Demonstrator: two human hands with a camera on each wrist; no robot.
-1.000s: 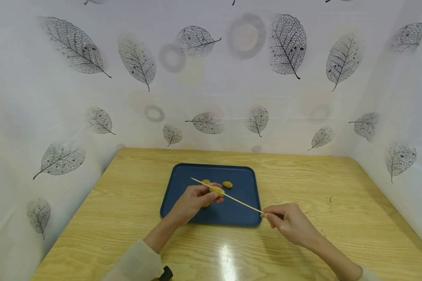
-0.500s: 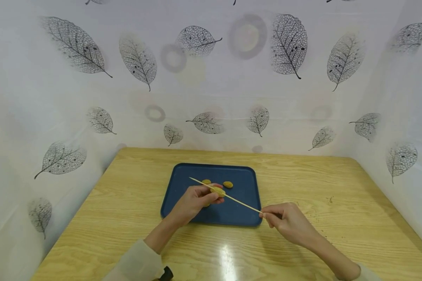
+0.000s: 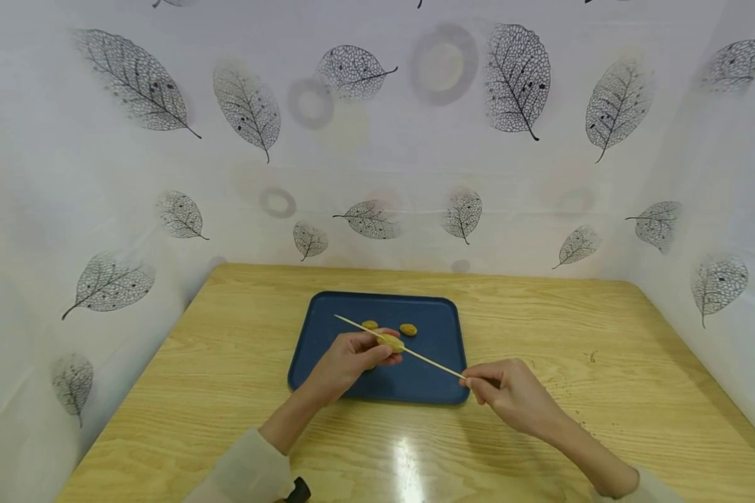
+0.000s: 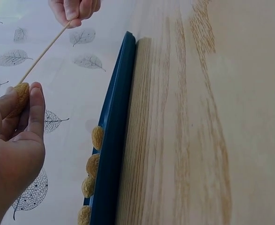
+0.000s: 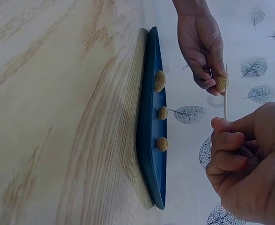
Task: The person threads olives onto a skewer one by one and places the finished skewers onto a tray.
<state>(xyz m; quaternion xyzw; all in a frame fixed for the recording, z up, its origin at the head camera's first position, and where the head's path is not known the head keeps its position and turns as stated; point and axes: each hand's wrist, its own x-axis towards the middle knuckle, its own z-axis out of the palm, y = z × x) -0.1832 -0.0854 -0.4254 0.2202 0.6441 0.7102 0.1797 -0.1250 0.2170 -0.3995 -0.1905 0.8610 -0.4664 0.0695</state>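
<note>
My left hand (image 3: 346, 363) pinches a yellow-brown, wrinkled oval piece (image 3: 391, 342), like a dried fruit, above the blue tray (image 3: 428, 384). A thin wooden skewer (image 3: 434, 363) slants across at this piece, its pointed end showing beyond the left hand. Whether it runs through the piece or along it, I cannot tell. At the tray's right edge my right hand (image 3: 516, 395) grips the skewer's other end between thumb and fingers. Several similar pieces lie on the tray, one (image 3: 407, 330) behind the held one and another (image 3: 370, 325) partly hidden by the skewer and left hand.
The tray lies on a light wooden table (image 3: 541, 321), with a few small dark specks on the right side of its top. White sheeting (image 3: 377, 161) printed with grey leaves stands behind the table and along both sides.
The right hand has moved slightly left and up with the skewer, whose pointed end now reaches farther left past the left hand. The left hand and its piece have stayed almost in place.
</note>
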